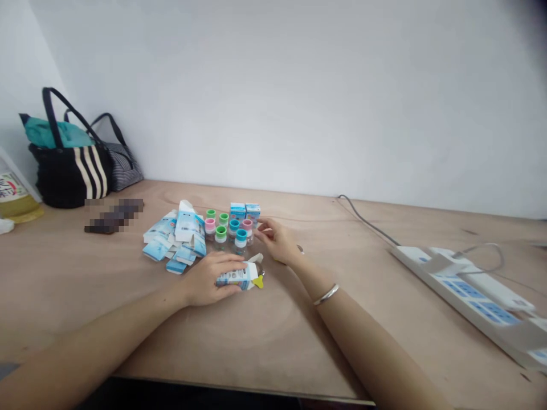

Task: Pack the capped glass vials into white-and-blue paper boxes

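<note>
Near the table's middle, my left hand (211,278) wraps over a small blue and white carton (236,275) lying on its side. The carton's end flap is open towards the right. By that end are a yellow piece (258,281) and a small metal ring, whose kind I cannot make out. My right hand (277,242) is open, thumb and fingers apart, beside a small clear bottle with a pink cap (247,224); whether it touches the bottle I cannot tell. Several such bottles stand grouped there, with green caps (221,231), blue caps (241,234) and another pink cap (209,224).
Opened, flattened cartons (186,225) lie piled left of the bottles. Two upright cartons (238,210) stand behind. A white power strip (465,302) with a cable runs along the right. Bags (68,171), an oil jug (19,196) and a pixelated dark object (113,216) are at left.
</note>
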Action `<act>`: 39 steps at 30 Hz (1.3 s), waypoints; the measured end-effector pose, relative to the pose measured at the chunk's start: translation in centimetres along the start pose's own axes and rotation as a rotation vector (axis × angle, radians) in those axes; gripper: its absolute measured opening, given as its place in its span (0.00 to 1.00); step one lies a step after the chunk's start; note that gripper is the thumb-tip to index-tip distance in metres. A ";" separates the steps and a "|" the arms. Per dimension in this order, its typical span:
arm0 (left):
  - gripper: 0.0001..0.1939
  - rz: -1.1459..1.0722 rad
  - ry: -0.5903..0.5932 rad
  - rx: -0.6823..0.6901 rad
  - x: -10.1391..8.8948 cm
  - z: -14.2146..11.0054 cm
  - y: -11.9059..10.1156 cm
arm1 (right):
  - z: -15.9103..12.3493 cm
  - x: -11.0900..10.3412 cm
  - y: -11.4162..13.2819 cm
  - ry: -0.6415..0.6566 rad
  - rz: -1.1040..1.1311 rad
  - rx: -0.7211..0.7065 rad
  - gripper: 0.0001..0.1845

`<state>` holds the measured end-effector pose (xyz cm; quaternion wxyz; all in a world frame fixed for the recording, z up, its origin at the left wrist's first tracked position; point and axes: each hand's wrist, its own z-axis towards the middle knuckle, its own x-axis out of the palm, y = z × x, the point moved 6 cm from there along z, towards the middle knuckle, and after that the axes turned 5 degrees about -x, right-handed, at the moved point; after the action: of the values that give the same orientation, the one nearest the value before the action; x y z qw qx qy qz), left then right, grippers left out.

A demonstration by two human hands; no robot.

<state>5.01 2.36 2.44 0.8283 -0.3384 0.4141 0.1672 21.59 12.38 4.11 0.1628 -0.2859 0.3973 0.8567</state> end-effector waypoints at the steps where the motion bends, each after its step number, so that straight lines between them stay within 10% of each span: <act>1: 0.23 0.002 0.000 -0.009 0.0 0.0 0.0 | -0.1 -0.2 -0.1 0.053 -0.052 0.048 0.17; 13: 0.27 0.008 -0.071 -0.171 -1.3 -0.4 -0.1 | -3.2 0.2 3.4 0.528 -0.433 0.149 0.07; 30: 0.16 0.260 -0.064 0.192 -0.1 -0.4 -0.6 | -2.2 -8.2 -2.0 0.128 -0.616 0.569 0.16; 39: 0.11 0.187 -0.048 0.332 0.4 -0.8 -1.3 | -2.1 -7.2 1.1 -0.022 -0.458 0.302 0.17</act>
<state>5.56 0.82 2.30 0.8632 -0.1530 0.4459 0.1808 27.42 9.68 8.06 0.3971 -0.3315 0.4438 0.7317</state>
